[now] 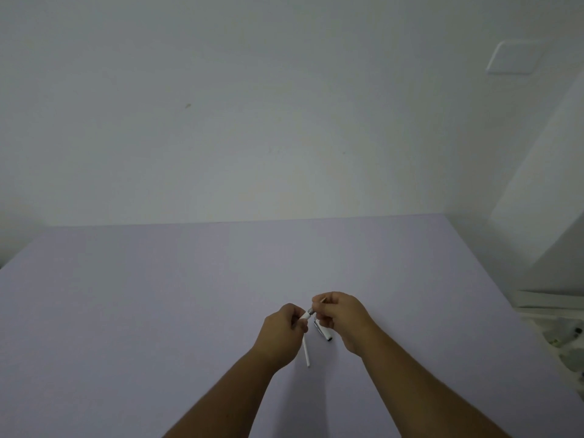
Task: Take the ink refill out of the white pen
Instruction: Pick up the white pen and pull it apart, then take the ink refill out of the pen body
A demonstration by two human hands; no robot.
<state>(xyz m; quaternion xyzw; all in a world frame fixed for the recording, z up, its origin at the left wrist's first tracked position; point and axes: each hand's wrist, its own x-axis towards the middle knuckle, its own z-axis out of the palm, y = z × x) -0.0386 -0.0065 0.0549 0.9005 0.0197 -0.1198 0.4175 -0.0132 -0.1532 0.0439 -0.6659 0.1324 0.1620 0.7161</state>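
Observation:
I hold the white pen [305, 316] between both hands, above the lilac table [158, 311]. My left hand [284, 327] grips its white barrel. My right hand [341, 316] pinches the front end, just past a silver ring [311, 310]; a thin pointed tip [323, 300] pokes out above the fingers. Most of the pen is hidden inside the two fists. A thin white rod [306, 352] shows below my left hand, and I cannot tell whether it lies on the table. A white cap with a metal clip [323, 332] lies under my right hand.
The table runs back to a plain white wall [284, 121]. At the right edge stand a white ledge [550, 303] and a bin of small cluttered items [568, 343]. A wall plate [512, 58] sits high on the right.

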